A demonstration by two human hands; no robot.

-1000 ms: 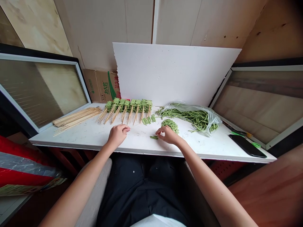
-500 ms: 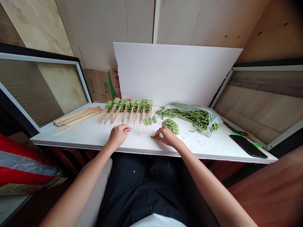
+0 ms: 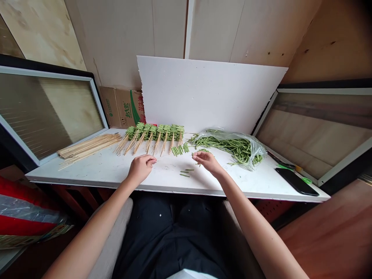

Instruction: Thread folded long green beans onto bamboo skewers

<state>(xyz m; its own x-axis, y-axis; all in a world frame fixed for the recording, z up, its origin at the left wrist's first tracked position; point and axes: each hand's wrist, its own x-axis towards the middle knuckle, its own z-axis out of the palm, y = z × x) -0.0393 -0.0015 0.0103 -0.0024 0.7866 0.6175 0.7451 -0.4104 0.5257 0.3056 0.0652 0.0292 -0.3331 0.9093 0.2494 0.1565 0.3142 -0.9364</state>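
My left hand (image 3: 141,169) is closed above the front of the table, thumb and fingers pinched. A thin, pale line at its fingertips looks like a bamboo skewer, mostly hidden. My right hand (image 3: 205,161) is raised before the pile of cut green bean pieces (image 3: 204,150), hiding most of it. A bit of green at its pinched fingertips looks like a bean piece. Between the hands, loose bean pieces (image 3: 185,175) lie on the table. Behind them is a short row of cut pieces (image 3: 180,149), side by side. Stacked bean skewers (image 3: 157,132) stand further back, sticks toward me.
Bare bamboo skewers (image 3: 88,146) lie at the left of the white table (image 3: 116,172). A clear bag of long green beans (image 3: 241,149) sits at the right, near a black phone (image 3: 296,181). A white board (image 3: 209,93) and cardboard box (image 3: 119,106) stand behind.
My right hand has lifted off the tabletop and moved up and back, uncovering loose bean pieces. My left hand stays closed in much the same place. The view has shifted slightly.
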